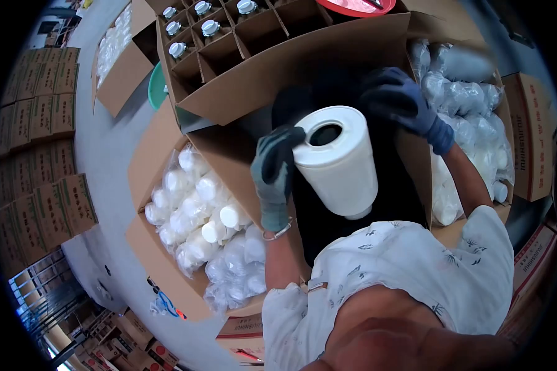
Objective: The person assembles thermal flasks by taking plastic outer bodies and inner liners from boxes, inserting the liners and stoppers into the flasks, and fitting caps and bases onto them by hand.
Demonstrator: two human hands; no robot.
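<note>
A white bottle-shaped vessel (340, 176) rests tilted on my lap, its broad end up and a narrow neck pointing down toward my shirt. That broad end has a raised rim around a round, dark hole. My left hand (273, 170), in a grey-green glove with dark palm and fingers, grips the left side of this rim. Beyond the vessel's upper right side, my right hand (403, 104) hovers in a blue-grey glove with dark fingers. Its fingers stretch to the left, somewhat blurred, apart from the vessel, and I see nothing in them.
A divided carton (297, 71) with several silver-capped bottles stands ahead. Cartons of plastic-wrapped white bottles flank me, one left (198, 213) and one right (470, 133). A red basin (387, 7) sits at the top. Blue-handled scissors (165, 303) lie lower left; stacked cartons (43, 93) stand far left.
</note>
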